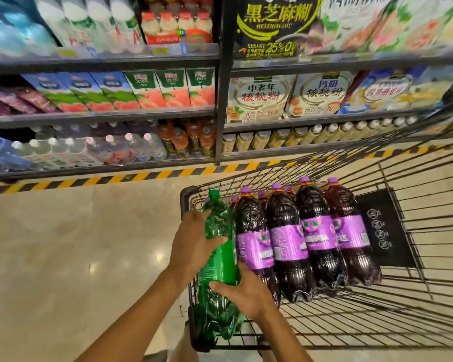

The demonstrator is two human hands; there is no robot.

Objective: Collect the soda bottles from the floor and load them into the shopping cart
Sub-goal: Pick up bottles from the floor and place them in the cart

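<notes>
In the head view, your left hand (pixel 194 244) curls its fingers round the upper part of the green bottle (pixel 221 259) and your right hand (pixel 246 296) grips its lower half, the bottle lying along the left wall of the cart (pixel 377 325), just beside the purple bottles (pixel 288 236) inside.

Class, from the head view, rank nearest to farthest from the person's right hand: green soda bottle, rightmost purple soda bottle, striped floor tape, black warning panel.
1. Green soda bottle, gripped by the right hand.
2. Rightmost purple soda bottle, lying rightward in the shopping cart.
3. Black warning panel, just beyond that bottle.
4. Striped floor tape, past the cart's far side.
</notes>
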